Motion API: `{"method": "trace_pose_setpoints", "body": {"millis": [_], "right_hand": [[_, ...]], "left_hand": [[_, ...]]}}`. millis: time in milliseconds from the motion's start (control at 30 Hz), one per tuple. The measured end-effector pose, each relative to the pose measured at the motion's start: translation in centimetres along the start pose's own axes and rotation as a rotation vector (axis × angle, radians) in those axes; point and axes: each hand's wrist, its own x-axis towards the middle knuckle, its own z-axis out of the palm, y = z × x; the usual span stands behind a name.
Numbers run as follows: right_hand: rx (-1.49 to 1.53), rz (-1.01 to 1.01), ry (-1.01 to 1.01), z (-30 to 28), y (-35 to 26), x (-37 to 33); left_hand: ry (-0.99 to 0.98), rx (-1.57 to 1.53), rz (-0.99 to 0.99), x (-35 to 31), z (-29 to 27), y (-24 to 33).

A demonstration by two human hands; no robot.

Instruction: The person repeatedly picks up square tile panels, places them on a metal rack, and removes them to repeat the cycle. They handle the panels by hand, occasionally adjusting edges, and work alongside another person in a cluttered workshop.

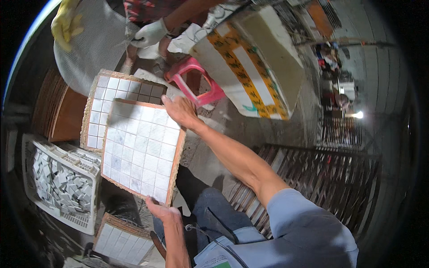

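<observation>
Both hands grip the tilted tile board at centre frame: the left hand clasps its lower corner from below, while the outstretched right hand clamps its upper right corner.

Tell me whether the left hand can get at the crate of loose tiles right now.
Probably not freely: the left hand is holding the tile board's near edge. The crate lies close on its left, nothing between them.
</observation>
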Motion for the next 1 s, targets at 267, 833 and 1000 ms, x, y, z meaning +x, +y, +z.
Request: {"method": "trace_pose_setpoints", "body": {"millis": [267,833,1000], "right_hand": [[0.437,0.665,0.221,-1.4,10.4,-20.2],[1.159,1.518,1.182,8.1,26.8,-53.7],[1.421,1.838,1.148,13.5,31.4,-58.6]], "left_hand": [[-0.138,0.432,0.114,-5.7,-5.5,8.3],[-1.075,1.437,0.525,-8.9,-6.8,-5.0],[-1.134,1.668,0.512,-8.0,-7.1,-12.2]]}}
